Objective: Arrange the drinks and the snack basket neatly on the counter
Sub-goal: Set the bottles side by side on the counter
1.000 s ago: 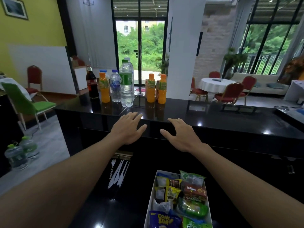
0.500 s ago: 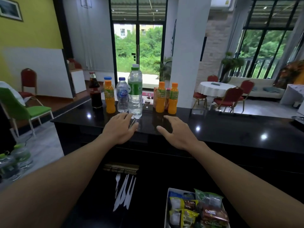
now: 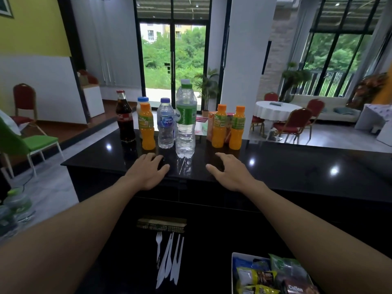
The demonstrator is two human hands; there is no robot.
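On the raised black counter (image 3: pixel 297 166) stands a row of drinks: a cola bottle (image 3: pixel 125 117), an orange juice bottle (image 3: pixel 146 128), a small water bottle (image 3: pixel 165 124), a tall green-labelled water bottle (image 3: pixel 185 122) and two more orange juice bottles (image 3: pixel 219 127) (image 3: pixel 237 129). My left hand (image 3: pixel 146 170) hovers empty, fingers relaxed, just in front of the small water bottle. My right hand (image 3: pixel 230 172) is spread open to the right of the tall bottle, holding nothing. The white snack basket (image 3: pixel 233 272) with packets sits on the lower counter at the bottom right.
White plastic forks and knives (image 3: pixel 169 259) lie on the lower counter beside a box of sticks (image 3: pixel 162 224). A white bottle with a blue cap (image 3: pixel 142 100) stands behind the left juice. An orange carton (image 3: pixel 210 126) stands behind the right juices. Water bottles (image 3: pixel 17 206) sit on the floor at left.
Both hands have moved forward over the raised counter toward the bottles. The view has tilted up, so the snack basket has slid toward the bottom edge.
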